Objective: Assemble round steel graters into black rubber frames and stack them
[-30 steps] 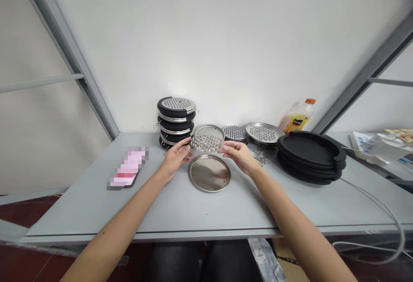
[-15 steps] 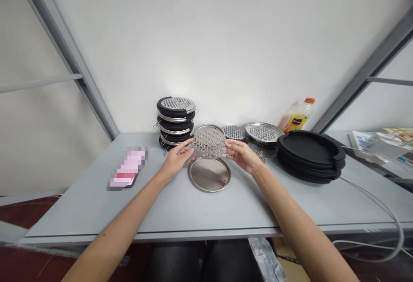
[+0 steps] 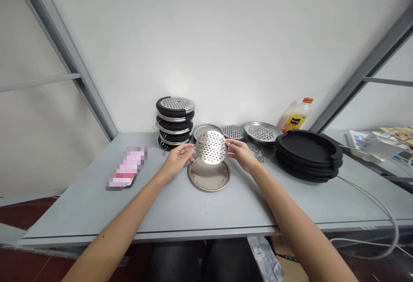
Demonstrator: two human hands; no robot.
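Observation:
A round perforated metal grater plate point(image 3: 211, 148) is held up tilted above the table, its slotted face bright with light. My right hand point(image 3: 240, 153) pinches its right edge between thumb and fingers. By the left edge is my left hand point(image 3: 178, 159), fingers apart and curved toward the plate; whether a fingertip touches it is hard to see. Beneath the plate, a shallow round metal tray point(image 3: 209, 182) lies on the table, its back part covered from view. Another round metal tray or ring point(image 3: 206, 127) sits just behind, partly hidden by the plate.
Behind left rises a stack of black-rimmed graters point(image 3: 176, 121) with wire clips. To the right are more grater plates point(image 3: 234, 132), metal trays holding plates point(image 3: 263, 132), small metal clips point(image 3: 259, 155), black round holders point(image 3: 306, 155) and a juice bottle point(image 3: 297, 116). A phone point(image 3: 127, 168) lies left.
The grater plate has turned so its slotted face catches the light and its lower edge has dropped. My left fingers have loosened from its left edge; the right hand keeps its grip.

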